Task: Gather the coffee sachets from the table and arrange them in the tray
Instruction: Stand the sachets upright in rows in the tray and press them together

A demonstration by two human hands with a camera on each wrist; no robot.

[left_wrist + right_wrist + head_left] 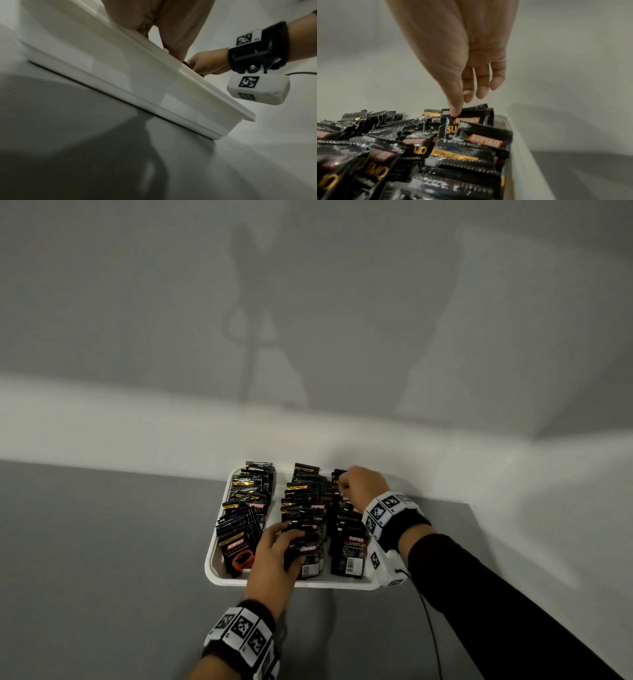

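**Two hands in a tray full of coffee packets**

The left hand (274,556) is at the near end of the middle row. Its fingers are bent over a small bunch of packets (305,542), and the thumb is tucked under the bunch, so it has hold of them. In the left wrist view only the heel of this hand shows, above the tray's edge.

The right hand (363,487) reaches to the far end of the right row. Its fingers point down. In the right wrist view the thumb (455,108) presses on the top edge of one standing packet (467,119). The other fingers (481,86) hang loose just above the row. I cannot tell if a finger is pinching the packet from behind.

Both wrists wear dark bands with white blocks that have black square patterns. A thin black cord (428,621) hangs from the right wrist block. The right arm has a dark sleeve (496,594).

The coffee packets (246,508) are black with gold and red print. They sit in the white tray (219,573) in three rows, leaning on each other like tiles.

The tray sits on the grey tabletop (102,559), close to the white wall (308,302) at the back. Grey shadows fall on the wall.
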